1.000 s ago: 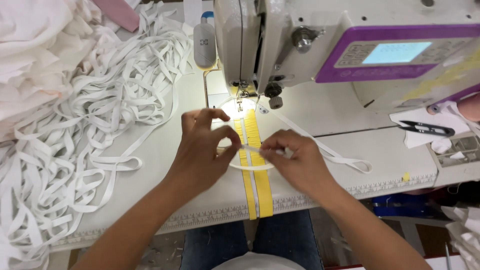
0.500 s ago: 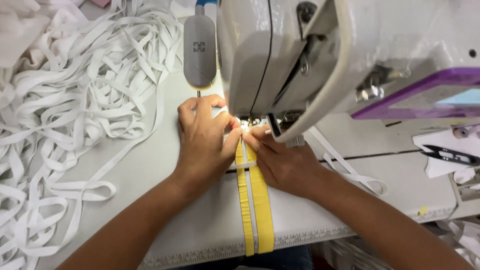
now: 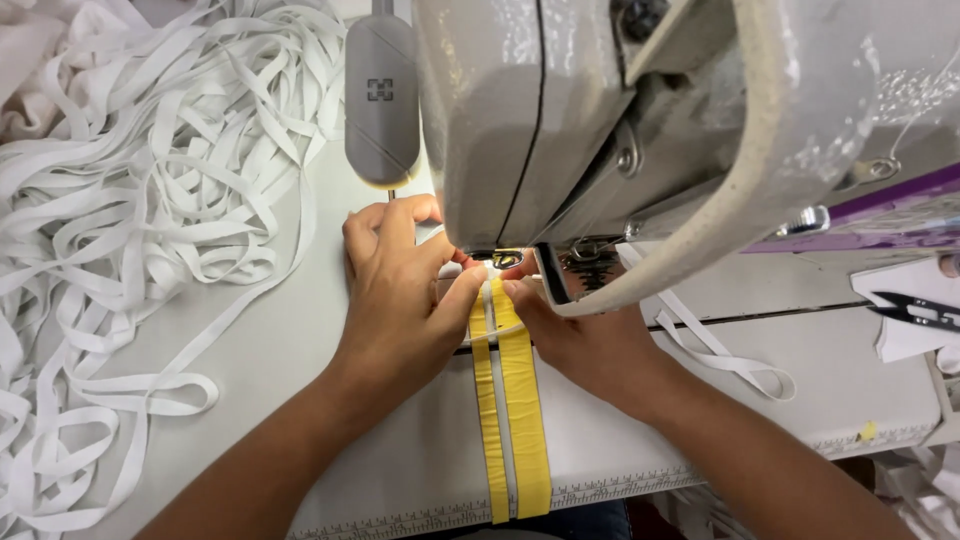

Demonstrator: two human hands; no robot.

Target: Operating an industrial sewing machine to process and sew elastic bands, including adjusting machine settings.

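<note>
My left hand (image 3: 400,290) and my right hand (image 3: 580,335) meet under the head of a white sewing machine (image 3: 620,120), right at the presser foot (image 3: 505,260). Both pinch a narrow white elastic band (image 3: 489,300) that lies between two yellow guide strips (image 3: 510,400) taped to the machine bed. The thumbs and fingertips press the band flat just before the needle. The needle itself is hidden by the machine head.
A large tangle of white elastic band (image 3: 130,200) covers the table's left side. A grey lamp (image 3: 382,95) hangs beside the machine. More white band (image 3: 720,345) loops to the right. Black thread snips (image 3: 915,310) lie on white cloth at the right edge.
The view has dropped much closer to the machine. Both hands moved forward along the yellow strips, bringing the white band from mid-table up to the presser foot.
</note>
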